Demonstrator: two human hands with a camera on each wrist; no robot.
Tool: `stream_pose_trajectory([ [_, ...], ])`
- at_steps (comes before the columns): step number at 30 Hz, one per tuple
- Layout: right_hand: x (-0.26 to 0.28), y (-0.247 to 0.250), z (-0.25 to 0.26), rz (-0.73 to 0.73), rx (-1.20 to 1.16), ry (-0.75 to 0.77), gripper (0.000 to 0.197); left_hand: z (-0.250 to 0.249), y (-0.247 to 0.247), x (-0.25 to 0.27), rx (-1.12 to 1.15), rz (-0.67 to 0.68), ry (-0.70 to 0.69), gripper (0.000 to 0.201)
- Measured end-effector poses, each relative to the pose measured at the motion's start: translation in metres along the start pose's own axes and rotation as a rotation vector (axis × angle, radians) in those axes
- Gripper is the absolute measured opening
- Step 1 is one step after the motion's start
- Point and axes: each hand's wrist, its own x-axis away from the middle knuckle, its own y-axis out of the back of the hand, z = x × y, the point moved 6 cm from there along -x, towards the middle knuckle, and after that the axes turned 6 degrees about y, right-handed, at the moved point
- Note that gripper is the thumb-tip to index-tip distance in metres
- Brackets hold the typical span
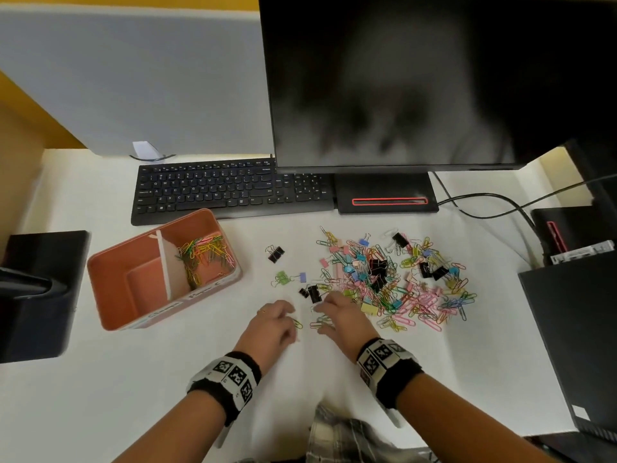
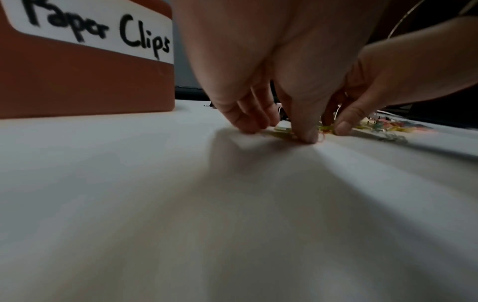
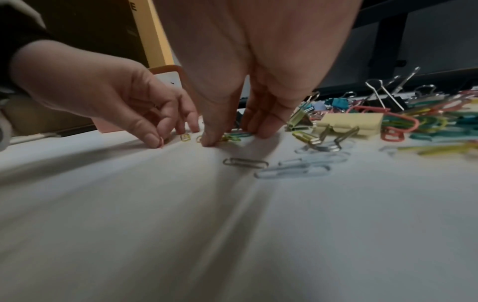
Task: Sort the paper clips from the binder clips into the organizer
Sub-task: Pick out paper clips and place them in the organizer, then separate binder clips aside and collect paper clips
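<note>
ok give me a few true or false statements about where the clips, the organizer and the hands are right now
1. The organizer sits left of the mixed pile. True.
2. Its right compartment holds paper clips. True.
3. Its left compartment is full of binder clips. False: no clips show in it.
4. Both hands are inside the organizer. False: the left hand and right hand are down on the table by the pile's near-left edge.
5. A black binder clip lies apart from the pile. True.

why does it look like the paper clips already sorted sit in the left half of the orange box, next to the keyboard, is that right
Not quite: the head view shows the sorted paper clips in the right half of the orange box; the left half holds none. The box does sit next to the keyboard.
</note>
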Motion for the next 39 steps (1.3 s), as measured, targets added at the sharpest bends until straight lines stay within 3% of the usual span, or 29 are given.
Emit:
stream_pose_trajectory([
  [5, -0.005, 0.002, -0.003, 0.063, 0.001, -0.019, 0.018, -0.001, 0.003, -0.008, 0.012, -0.03, 0.036, 0.014],
  [16, 0.007, 0.001, -0.009, 0.104, 0.032, 0.009, 0.021, 0.002, -0.001, -0.011, -0.043, -0.02, 0.045, 0.013],
  [20, 0.012, 0.004, -0.012, 0.092, 0.018, -0.012, 0.024, 0.0, 0.008, -0.012, 0.101, -0.083, 0.088, 0.004],
  [25, 0.016, 0.013, -0.015, 0.046, -0.077, 0.014, 0.02, -0.007, 0.013, -0.026, 0.165, -0.118, 0.189, 0.026],
  [29, 0.016, 0.025, -0.021, 0.008, -0.085, 0.047, 0.016, -0.007, 0.009, -0.035, 0.098, -0.067, 0.202, 0.017],
  [34, 0.009, 0.017, -0.021, 0.162, 0.027, 0.063, 0.021, -0.009, 0.007, -0.039, 0.022, -0.071, 0.161, 0.007],
  [39, 0.007, 0.019, -0.022, 0.154, 0.162, 0.059, 0.017, -0.006, 0.004, -0.032, -0.013, -0.05, 0.162, 0.005],
])
